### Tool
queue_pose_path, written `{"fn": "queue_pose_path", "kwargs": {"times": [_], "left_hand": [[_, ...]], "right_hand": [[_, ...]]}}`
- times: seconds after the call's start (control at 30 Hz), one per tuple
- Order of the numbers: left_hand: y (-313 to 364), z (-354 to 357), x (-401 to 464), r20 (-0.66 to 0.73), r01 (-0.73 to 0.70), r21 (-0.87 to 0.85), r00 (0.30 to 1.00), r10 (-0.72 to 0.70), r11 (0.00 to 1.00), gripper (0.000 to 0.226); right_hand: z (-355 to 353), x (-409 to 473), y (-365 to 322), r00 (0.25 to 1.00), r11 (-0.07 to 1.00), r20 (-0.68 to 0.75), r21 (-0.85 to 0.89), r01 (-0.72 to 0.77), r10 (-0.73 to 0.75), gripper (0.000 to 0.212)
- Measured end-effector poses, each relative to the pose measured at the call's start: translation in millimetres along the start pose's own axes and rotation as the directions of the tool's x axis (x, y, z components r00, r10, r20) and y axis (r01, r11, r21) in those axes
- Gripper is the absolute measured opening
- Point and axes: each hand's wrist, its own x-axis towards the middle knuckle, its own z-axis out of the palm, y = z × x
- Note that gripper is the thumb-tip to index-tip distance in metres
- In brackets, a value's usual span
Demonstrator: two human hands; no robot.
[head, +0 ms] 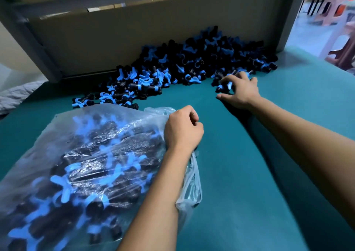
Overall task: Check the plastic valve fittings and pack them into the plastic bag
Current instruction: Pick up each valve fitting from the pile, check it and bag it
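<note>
- The left hand (183, 129) is curled tight on the mouth edge of the plastic bag (80, 166), which lies near left on the teal bench (249, 174) and already holds many fittings.
- The right hand (240, 91) reaches far right, fingers spread and bent over a few loose fittings at the edge of the pile of valve fittings (172, 66); whether it has one firmly gripped, I cannot tell.
- The pile lies along the far side, against a cardboard wall (115, 39).
- Step in hand, as I judge it: gathering the next handful.
- The next move calls for closing on the pieces, looking them over, then carrying them to the held-open bag.
- No brand, label or writing can be read.
</note>
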Motion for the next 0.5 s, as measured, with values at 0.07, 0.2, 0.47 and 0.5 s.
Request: {"fn": "queue_pose_path", "kwargs": {"times": [0.07, 0.2, 0.47, 0.5], "left_hand": [[-0.5, -0.7, 0.1, -0.015, 0.007, -0.015, 1.0, -0.007, 1.0, 0.013], [-1.8, -0.5, 1.1, -0.049, 0.018, -0.058, 0.999, -0.021, 0.998, 0.012], [-6.9, -1.6, -2.1, -0.059, -0.106, -0.085, 0.993, 0.101, 0.991, 0.044], [-6.2, -2.0, -2.6, -0.059, -0.138, -0.129, 0.99, 0.132, 0.982, 0.046]], "right_hand": [[5.4, -16.9, -15.0, 0.997, 0.998, -0.037, 0.01, 0.062, -0.062, 0.038], [13.2, -54.4, -37.7, 0.972, 0.976, -0.093, -0.001, 0.216, -0.216, 0.032], [4.3, -111.4, -57.1, 0.851, 0.96, -0.449, -0.07, 0.272, -0.273, 0.035], [5.1, -117.4, -59.9, 0.85, 0.958, -0.474, 0.044, 0.283, -0.229, 0.033]]}}
